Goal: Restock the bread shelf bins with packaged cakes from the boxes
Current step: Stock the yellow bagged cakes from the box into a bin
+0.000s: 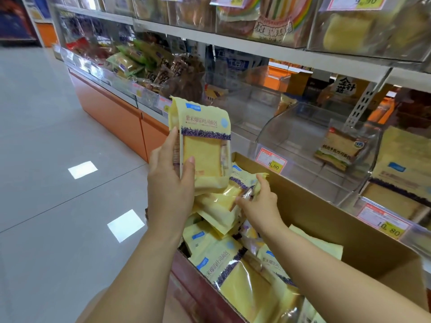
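Packet one [203,145], yellow wrapper with a clear window, stands upright above the far-left corner of the cardboard box [326,220]. Left hand [171,180] grips its lower left side, thumb on the front window and one finger along the left edge.

Right hand [261,203] is inside the box, just right of packet one, and pinches the crinkled top corner of packet two [219,206], which lies tilted on the heap. Loose packets [235,271] of the same kind fill the near part of the box, flat and overlapping.

Beyond the box's far wall, a clear bin [291,136] holds one brown-labelled loaf pack [341,148]. A price tag [271,160] sits just above that wall. Past the box's far-right side, a second bin [403,164] holds matching yellow packets.
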{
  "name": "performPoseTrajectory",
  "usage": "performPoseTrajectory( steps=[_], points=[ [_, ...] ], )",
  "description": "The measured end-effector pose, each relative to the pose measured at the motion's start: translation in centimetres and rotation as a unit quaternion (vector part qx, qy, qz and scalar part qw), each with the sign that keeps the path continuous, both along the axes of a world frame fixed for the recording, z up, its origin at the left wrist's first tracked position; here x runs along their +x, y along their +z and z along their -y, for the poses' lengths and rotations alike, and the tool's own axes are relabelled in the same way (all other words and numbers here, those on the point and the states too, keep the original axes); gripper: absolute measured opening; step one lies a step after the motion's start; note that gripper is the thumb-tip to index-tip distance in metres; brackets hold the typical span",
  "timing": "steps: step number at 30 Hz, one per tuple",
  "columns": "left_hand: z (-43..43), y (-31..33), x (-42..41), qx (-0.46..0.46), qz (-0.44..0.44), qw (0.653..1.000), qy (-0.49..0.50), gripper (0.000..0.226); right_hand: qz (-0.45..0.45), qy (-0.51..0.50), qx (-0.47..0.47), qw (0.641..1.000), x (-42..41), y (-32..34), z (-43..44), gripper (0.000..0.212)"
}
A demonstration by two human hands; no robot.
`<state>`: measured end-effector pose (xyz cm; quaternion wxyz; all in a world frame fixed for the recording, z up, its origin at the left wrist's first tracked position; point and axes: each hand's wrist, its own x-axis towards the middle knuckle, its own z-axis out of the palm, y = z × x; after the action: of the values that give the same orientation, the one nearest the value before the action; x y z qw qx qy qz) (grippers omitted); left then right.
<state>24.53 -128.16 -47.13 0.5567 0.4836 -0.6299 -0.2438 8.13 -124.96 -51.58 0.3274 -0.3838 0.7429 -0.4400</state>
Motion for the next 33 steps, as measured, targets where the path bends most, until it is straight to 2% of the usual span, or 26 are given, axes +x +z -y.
performPoseTrajectory(
  steps=[3, 8, 10, 13, 16, 21, 28, 33],
  points=[
    [0.0, 0.0, 0.3, -0.002, 0.006, 1.0, 0.002, 0.056, 0.057, -0.032, -0.023, 0.998, -0.3, -0.4, 0.5, 0.085],
    [-0.2, 0.1, 0.1, -0.004, 0.006, 1.0, 0.01, 0.055, 0.05, -0.045, 0.013, 0.998, -0.2, 0.8, 1.4, 0.077],
    [-0.1, 0.1, -0.1, -0.007, 0.005, 1.0, 0.008, 0.055, 0.034, -0.036, 0.038, 0.998, -0.3, 1.3, 1.8, 0.058],
    [0.1, 0.1, -0.5, -0.01, 0.011, 1.0, 0.004, 0.055, -0.017, -0.005, 0.042, 0.999, -0.4, 1.8, 1.7, 0.009],
    [0.3, 0.0, -0.3, -0.017, 0.011, 1.0, 0.006, 0.055, -0.039, -0.002, 0.007, 0.999, -0.7, 1.9, 1.2, 0.014],
    [0.0, 0.0, -0.1, -0.023, 0.012, 1.0, 0.014, 0.054, -0.024, -0.059, -0.059, 0.996, -3.0, 3.2, -1.1, 0.013],
    [-2.2, 0.6, -2.5, -0.037, -0.005, 0.999, -0.037, 0.053, -0.167, -0.099, -0.133, 0.972, -8.0, 7.1, -7.1, 0.006],
    [-5.0, 2.9, -7.1, -0.105, 0.037, 0.987, -0.115, 0.053, -0.197, -0.158, -0.2, 0.947, -11.7, 9.7, -11.1, 0.006]
  ],
)
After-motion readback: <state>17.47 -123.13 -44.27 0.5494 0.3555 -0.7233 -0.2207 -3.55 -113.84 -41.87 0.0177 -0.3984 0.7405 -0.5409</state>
